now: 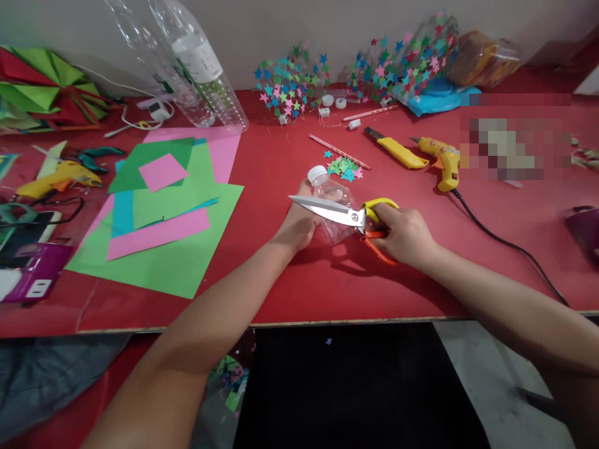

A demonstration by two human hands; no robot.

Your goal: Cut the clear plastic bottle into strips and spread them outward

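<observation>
A small clear plastic bottle (333,194) with a white cap lies tilted on the red table (281,274), and my left hand (297,226) is closed round it from the left. My right hand (405,236) grips the yellow and orange handles of a pair of scissors (339,212). The long steel blades point left across the bottle's side and look nearly closed. A small heap of green, blue and pink paper stars (345,167) lies just behind the bottle.
Green, pink and blue paper sheets (161,206) cover the left. A yellow utility knife (397,151), a corded glue gun (442,161) and pencils (339,151) lie behind. Large clear bottles (201,68), star-covered pieces (292,81), another glue gun (58,176) and folded paper fans (44,87) line the back.
</observation>
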